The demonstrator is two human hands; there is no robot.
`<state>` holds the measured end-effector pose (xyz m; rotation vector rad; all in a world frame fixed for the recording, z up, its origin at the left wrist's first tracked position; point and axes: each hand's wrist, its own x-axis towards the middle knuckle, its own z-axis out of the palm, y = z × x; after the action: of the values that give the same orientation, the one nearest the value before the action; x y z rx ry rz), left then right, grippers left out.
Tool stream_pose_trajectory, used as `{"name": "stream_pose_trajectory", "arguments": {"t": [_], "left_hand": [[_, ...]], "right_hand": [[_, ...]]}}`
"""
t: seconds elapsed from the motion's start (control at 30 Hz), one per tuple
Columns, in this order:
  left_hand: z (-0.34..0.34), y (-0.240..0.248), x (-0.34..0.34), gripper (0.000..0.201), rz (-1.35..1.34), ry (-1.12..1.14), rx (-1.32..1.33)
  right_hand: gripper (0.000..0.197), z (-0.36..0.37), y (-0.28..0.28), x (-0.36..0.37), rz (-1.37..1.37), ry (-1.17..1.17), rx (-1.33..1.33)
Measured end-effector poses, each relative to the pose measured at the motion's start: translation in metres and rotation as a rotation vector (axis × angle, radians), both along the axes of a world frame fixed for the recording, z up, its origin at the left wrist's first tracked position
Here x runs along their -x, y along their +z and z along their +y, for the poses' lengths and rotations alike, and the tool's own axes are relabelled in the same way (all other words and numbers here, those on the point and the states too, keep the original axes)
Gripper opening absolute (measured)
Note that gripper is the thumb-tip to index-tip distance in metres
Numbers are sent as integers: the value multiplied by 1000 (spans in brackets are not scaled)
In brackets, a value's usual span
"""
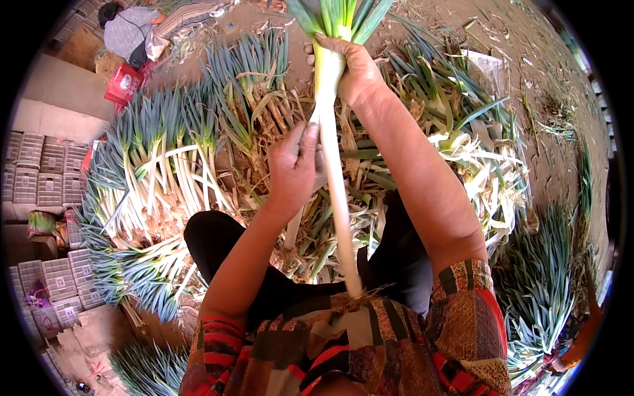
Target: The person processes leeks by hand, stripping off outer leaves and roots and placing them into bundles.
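A long leek (337, 178) slants in front of me, its green leaves at the far end and its thin roots near my shirt. My right hand (356, 69) is wrapped round the stalk just below the leaves. Beside the middle of the stalk, my left hand (294, 162) is closed, thumb pressed to the fingers, on a pale strip of leek skin (314, 117) at the stalk's side. Part of that strip is hidden by the hand. Between my knees and beyond lie peeled leaves and trimmings (323, 231).
Rows of leeks (165, 178) with white stalks lie at my left. Uncleaned leeks (257, 99) lie ahead. A heap of pale peelings (489, 178) is at my right, with a leek bundle (538, 284) nearer. Stacked crates (49, 165) stand far left. Another person (129, 33) sits at the back left.
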<state>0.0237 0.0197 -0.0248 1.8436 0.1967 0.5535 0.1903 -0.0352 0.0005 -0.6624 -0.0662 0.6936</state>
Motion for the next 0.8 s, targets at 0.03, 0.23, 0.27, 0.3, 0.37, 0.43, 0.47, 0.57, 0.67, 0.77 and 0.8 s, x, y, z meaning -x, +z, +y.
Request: {"name": "stream_pose_trajectory", "arguments": {"t": [0.03,0.23,0.27,0.3,0.37,0.43,0.47,0.57,0.67,0.77,0.8], "left_hand": [[7,3,-3,25,-28,-25,-1],[43,32,-17,24,-191,286,474],[50,35,-18,23,-219,305,504],[55,37,-17,22,-247,325,537],[63,41,-20,20,-326,343,554],[68,54,-21,22,-331,351,587],[71,61,-21,23,-333,355,603],[81,75,-20,20,-370,429,541],[103,95,-10,21,-460,439,590],[127,98,3,21,-539,431,610],[123,95,3,22,-478,506,538]], "right_hand": [[26,-1,1,-2,20,14,-28],[22,-1,-2,-2,24,80,-18],[20,1,-1,1,18,106,-27],[20,3,1,6,2,155,-54],[18,2,8,14,-28,205,-50],[20,1,12,15,-42,229,-33],[22,2,5,11,-80,238,-26],[24,2,7,12,-96,281,23],[23,1,4,9,-72,257,101],[20,-4,1,1,-47,154,130],[19,-4,-1,-2,-52,139,146]]}}
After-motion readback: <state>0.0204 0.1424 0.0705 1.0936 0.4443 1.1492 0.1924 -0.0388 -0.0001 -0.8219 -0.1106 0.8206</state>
